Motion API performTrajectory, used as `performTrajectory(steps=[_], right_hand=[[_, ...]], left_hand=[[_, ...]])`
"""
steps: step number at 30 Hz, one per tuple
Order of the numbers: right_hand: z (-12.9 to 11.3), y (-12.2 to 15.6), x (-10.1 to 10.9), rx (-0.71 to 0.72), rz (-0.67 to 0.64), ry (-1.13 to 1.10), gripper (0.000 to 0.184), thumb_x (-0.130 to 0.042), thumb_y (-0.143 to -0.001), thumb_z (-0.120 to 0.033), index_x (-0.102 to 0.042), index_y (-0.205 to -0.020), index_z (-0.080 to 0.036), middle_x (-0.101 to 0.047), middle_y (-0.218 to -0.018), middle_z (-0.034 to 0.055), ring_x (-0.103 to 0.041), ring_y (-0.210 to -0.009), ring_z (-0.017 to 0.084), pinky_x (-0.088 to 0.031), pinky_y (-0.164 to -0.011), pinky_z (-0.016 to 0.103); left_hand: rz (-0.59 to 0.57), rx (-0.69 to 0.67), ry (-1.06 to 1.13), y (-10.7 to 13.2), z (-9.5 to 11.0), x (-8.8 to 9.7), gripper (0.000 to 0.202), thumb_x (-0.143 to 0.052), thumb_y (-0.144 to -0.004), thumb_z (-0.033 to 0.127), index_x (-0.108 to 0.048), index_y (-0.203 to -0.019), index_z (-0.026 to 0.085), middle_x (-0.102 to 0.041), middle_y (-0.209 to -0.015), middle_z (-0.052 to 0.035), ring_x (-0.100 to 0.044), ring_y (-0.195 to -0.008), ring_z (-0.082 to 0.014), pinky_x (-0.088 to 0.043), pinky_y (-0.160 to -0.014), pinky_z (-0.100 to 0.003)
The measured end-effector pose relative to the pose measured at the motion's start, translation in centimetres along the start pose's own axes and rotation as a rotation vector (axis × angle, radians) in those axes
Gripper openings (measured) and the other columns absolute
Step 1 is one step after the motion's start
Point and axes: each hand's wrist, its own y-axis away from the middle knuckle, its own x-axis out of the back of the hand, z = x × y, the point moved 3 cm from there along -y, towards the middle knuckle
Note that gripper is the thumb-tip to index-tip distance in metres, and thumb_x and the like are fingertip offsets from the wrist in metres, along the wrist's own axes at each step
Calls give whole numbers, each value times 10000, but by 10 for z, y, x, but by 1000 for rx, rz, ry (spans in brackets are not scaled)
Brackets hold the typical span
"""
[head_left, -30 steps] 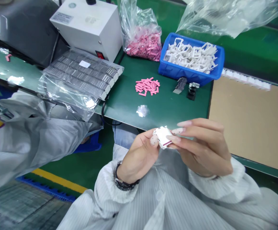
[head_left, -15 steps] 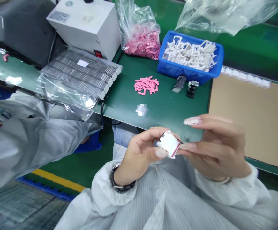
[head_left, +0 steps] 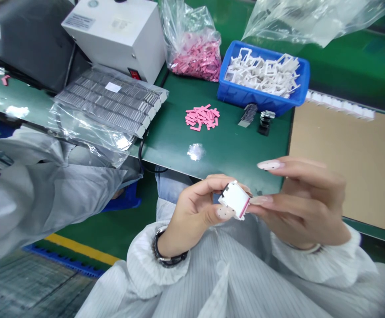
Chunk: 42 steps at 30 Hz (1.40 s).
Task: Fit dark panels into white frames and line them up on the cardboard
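Note:
Over the front edge of the bench, my left hand [head_left: 194, 212] grips a small white square plastic part [head_left: 234, 198] between thumb and fingers. The part is tilted, with a dark piece at its upper left corner and a pink strip along its right edge. My right hand [head_left: 303, 203] has its thumb and a finger pinched together against that pink edge, while another finger stretches out above. What lies between the right fingertips is mostly hidden. Beyond my hands, a loose pile of pink plastic pieces [head_left: 202, 117] lies on the green bench [head_left: 169, 145].
A blue bin [head_left: 261, 92] holds white plastic frames [head_left: 261, 73]. Dark metal plates [head_left: 248, 115] and a black part stand before it. Behind are a bag of pink pieces [head_left: 197, 57] and a white machine [head_left: 119, 39]. Bagged trays [head_left: 112, 99] lie left, near another person's sleeve [head_left: 46, 194].
My right hand has shifted slightly to the right, its raised finger moving with it. The left hand still grips the white part in nearly the same place.

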Motion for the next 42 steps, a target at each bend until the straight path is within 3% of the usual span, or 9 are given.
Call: performTrajectory(steps=[14,18,22,25,29,36,39,42], right_hand=[[0,0,2,-4,-6,10,157,-742,-782,-220,-607,-860,-212,-627,-1009,35,-655,-956,194,-554,-780,349],[1,3,6,77,-5,63,191,-768,-756,-258,-628,-870,-196,-651,-996,44,-665,-936,207,-561,-746,342],[3,9,8,153,30,80,111,-678,-843,-273,-651,-873,-170,-661,-1004,46,-671,-913,197,-566,-695,330],[3,13,9,121,9,144,79,-668,-850,-307,-656,-866,-231,-668,-1039,15,-667,-899,193,-562,-665,329],[1,12,8,109,-6,194,92,-728,-792,-275,-641,-812,-253,-659,-1070,17,-653,-917,216,-556,-668,358],[2,3,-3,60,-67,-4,171,-714,-799,-163,-600,-924,-184,-611,-1075,77,-623,-999,218,-538,-765,386],[1,5,-4,103,-83,-16,163,-666,-818,-103,-643,-961,-177,-597,-1074,62,-611,-1019,219,-549,-762,379],[0,6,-4,137,-64,-2,148,-680,-826,-157,-650,-970,-165,-601,-1048,55,-612,-998,207,-556,-742,355]], left_hand=[[-13,-13,-54,2,0,1,230,-689,-796,391,-729,-968,243,-699,-939,-40,-555,-997,-168,-470,-894,-289],[-10,-19,-55,3,-1,0,241,-692,-791,399,-732,-973,246,-706,-940,-47,-547,-995,-175,-475,-886,-297],[-15,-32,-65,4,-1,-1,245,-698,-786,392,-735,-969,232,-697,-931,-56,-543,-989,-175,-478,-878,-288],[-21,-44,-64,4,-2,-1,246,-700,-786,379,-734,-974,224,-685,-920,-52,-544,-980,-161,-480,-873,-264],[8,-17,-54,5,-4,1,251,-688,-796,375,-728,-1000,234,-679,-966,-53,-593,-956,-176,-501,-852,-292],[144,45,22,5,-10,2,295,-731,-743,419,-720,-963,224,-720,-996,-67,-658,-913,-199,-529,-803,-315],[153,32,24,7,-10,1,289,-723,-755,404,-713,-981,223,-723,-1001,-71,-663,-904,-204,-533,-795,-326],[169,-20,1,8,-9,2,265,-725,-760,376,-712,-986,239,-718,-1022,-57,-660,-922,-199,-528,-826,-335]])
